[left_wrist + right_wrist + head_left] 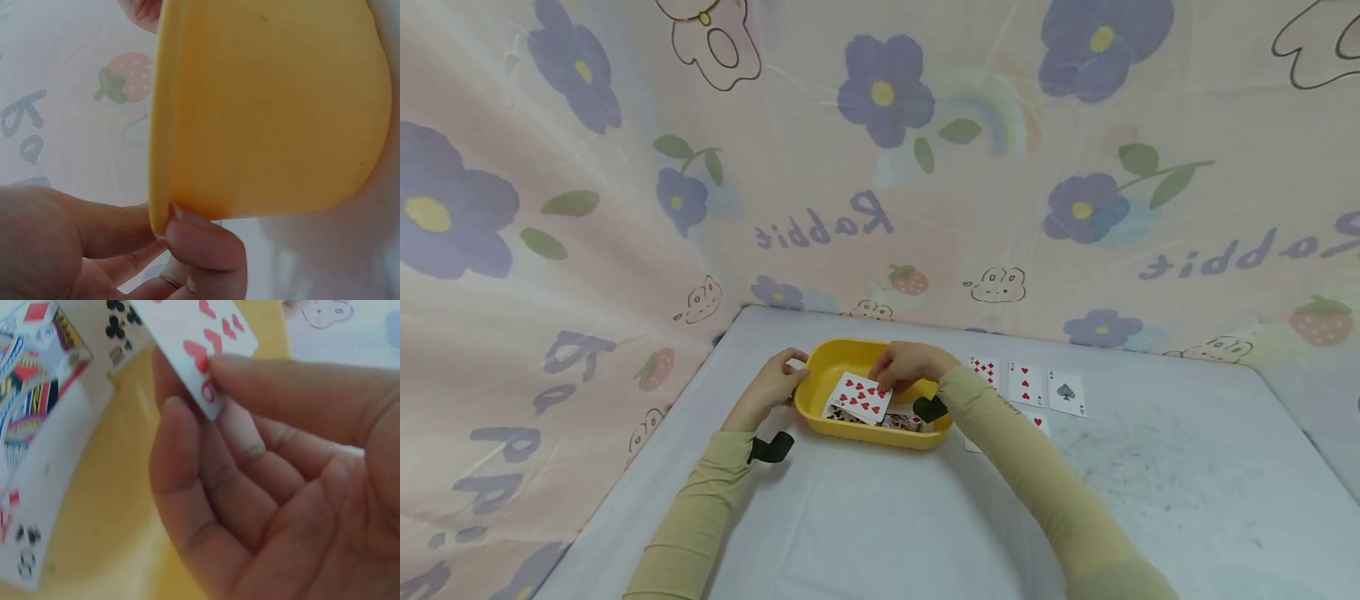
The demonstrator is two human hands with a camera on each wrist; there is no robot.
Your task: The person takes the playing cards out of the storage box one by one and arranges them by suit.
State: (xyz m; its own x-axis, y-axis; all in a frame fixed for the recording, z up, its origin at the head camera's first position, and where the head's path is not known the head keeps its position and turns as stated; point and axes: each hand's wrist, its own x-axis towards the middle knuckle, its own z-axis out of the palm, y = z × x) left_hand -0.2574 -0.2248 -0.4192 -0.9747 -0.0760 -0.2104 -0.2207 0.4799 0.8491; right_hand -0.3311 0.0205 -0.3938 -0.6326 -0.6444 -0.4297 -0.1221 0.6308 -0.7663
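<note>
Closest to the right wrist camera, the right hand (269, 481) is pinching one corner of a heart card (860, 397), thumb lying over the printed face and fingers lying behind it. That card is resting inside the yellow tub (865, 436), over the left part as the head view shows it, with other cards lying about beneath. Its long axis is running roughly along the tub's length, its right end slanting a little toward the tub's near wall, so nearly all of the card is extending from the fingertips toward the tub's left end. Right fingers are thus the nearer ones; the left hand (771, 383) is gripping the rim at the tub's left end, thumb and fingers clamped on the wall, apart from the card. Just right of the pinched card, within the tub, a face card (901, 422) is showing. Beyond the tub's right end, a diamond card (983, 367), another heart card (1026, 385) and an ace of spades (1067, 392) are lying face up in a row, and the right sleeve (1022, 467) is partly covering one more card (1039, 422).
</note>
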